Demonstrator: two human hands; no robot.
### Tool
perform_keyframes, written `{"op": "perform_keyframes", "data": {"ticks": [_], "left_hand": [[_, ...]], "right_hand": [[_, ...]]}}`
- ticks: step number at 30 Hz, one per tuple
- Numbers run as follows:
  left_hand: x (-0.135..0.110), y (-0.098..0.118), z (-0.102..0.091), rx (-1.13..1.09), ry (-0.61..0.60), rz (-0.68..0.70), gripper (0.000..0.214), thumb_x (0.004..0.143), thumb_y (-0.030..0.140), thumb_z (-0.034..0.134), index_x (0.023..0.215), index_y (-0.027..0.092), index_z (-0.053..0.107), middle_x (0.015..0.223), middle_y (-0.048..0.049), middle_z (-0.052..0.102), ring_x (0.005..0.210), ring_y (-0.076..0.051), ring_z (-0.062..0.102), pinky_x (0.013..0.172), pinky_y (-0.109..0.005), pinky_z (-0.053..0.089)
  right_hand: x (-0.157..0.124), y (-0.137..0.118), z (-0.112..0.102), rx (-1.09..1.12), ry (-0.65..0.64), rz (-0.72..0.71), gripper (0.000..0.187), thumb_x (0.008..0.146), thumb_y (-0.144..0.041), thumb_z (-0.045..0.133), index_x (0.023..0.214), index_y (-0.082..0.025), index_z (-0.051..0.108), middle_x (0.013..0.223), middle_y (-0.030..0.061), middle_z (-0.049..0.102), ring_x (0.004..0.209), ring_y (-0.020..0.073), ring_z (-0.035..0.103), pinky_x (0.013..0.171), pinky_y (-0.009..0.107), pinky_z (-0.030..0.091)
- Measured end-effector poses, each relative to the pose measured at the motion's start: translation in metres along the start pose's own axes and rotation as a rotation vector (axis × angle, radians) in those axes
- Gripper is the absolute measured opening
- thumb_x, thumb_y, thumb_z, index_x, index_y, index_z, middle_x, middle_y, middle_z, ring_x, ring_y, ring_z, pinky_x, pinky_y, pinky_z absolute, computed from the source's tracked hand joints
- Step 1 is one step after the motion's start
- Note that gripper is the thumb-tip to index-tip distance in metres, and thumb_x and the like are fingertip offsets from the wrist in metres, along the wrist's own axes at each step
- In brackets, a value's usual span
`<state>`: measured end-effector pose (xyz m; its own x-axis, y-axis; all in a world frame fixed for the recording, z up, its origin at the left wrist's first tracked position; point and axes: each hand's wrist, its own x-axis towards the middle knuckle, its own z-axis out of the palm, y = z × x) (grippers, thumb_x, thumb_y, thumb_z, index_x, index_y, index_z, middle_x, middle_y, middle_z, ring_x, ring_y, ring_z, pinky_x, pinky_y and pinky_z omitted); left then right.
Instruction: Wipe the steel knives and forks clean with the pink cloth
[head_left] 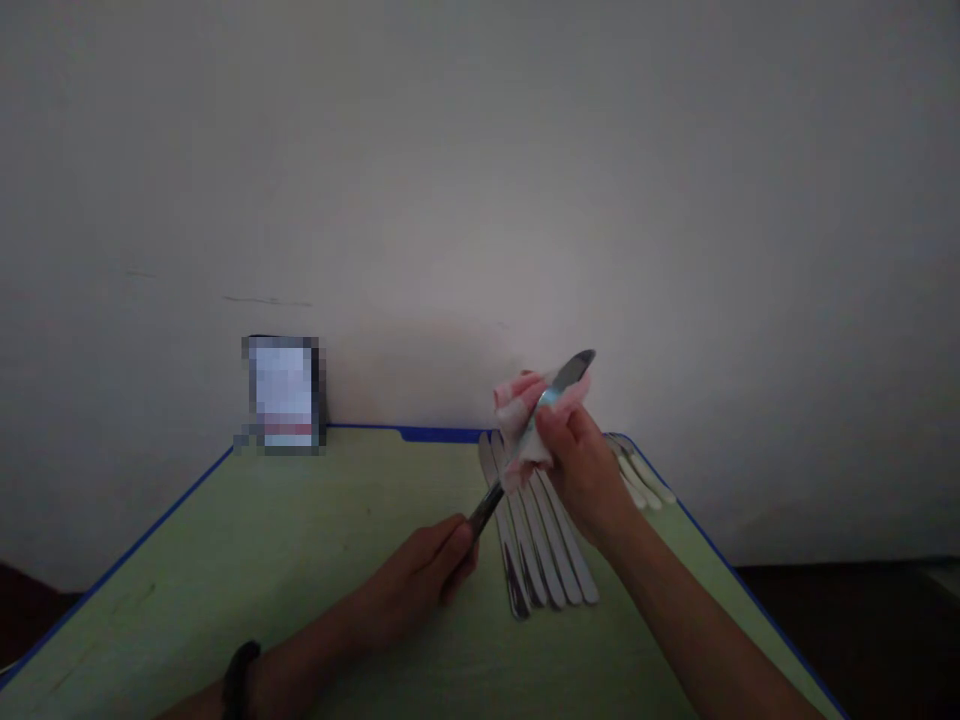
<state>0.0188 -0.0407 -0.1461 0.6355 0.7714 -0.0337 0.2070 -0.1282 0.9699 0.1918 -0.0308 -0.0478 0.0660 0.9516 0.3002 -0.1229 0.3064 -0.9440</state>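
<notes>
Head view, left hand [431, 570] fingers pinching knife [536, 415] handle, blade tilted up, right hand [581, 465] fingers pressing pink cloth [519, 425] around blade, above knives row [536, 545].

knives on table: about 5 [544, 550] | knife held: 1 [564, 380] | pink cloth: 1 [517, 420] | white utensils: about 3 [643, 478]

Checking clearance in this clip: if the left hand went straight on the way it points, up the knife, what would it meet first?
Probably the pink cloth wrapped round the knife and gripped by the right hand; the left hand holds the handle. Depth is unclear.
</notes>
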Motion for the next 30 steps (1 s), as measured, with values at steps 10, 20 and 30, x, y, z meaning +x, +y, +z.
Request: {"op": "perform_keyframes", "data": {"ticks": [10, 20, 30], "left_hand": [[0.0, 0.004, 0.0, 0.047, -0.046, 0.019, 0.044, 0.095, 0.051, 0.025, 0.07, 0.019, 0.043, 0.062, 0.0041, 0.041, 0.059, -0.012, 0.039, 0.061, -0.025, 0.035], [-0.001, 0.006, 0.0, 0.057, -0.052, 0.009, 0.045, 0.094, 0.052, 0.024, 0.071, 0.019, 0.044, 0.063, 0.0035, 0.042, 0.059, -0.013, 0.04, 0.059, -0.025, 0.036], [0.003, 0.014, 0.005, 0.164, -0.02, 0.009, 0.036, 0.091, 0.047, 0.028, 0.068, 0.021, 0.038, 0.068, 0.0009, 0.044, 0.063, -0.014, 0.039, 0.064, -0.027, 0.036]], "right_hand": [[0.001, 0.007, 0.0, 0.001, 0.013, 0.067, 0.033, 0.076, -0.044, 0.064, 0.1, -0.022, 0.063, 0.089, 0.0012, 0.065, 0.067, 0.0125, 0.054, 0.047, 0.02, 0.042], [0.003, 0.005, -0.004, -0.03, 0.006, 0.07, 0.032, 0.076, -0.043, 0.064, 0.098, -0.02, 0.063, 0.08, -0.0007, 0.063, 0.057, 0.0096, 0.049, 0.046, 0.02, 0.041], [-0.016, 0.043, 0.025, -0.061, -0.054, 0.214, 0.034, 0.079, -0.05, 0.056, 0.069, -0.018, 0.061, 0.053, -0.0051, 0.048, 0.047, 0.0085, 0.04, 0.045, 0.021, 0.031]]}}
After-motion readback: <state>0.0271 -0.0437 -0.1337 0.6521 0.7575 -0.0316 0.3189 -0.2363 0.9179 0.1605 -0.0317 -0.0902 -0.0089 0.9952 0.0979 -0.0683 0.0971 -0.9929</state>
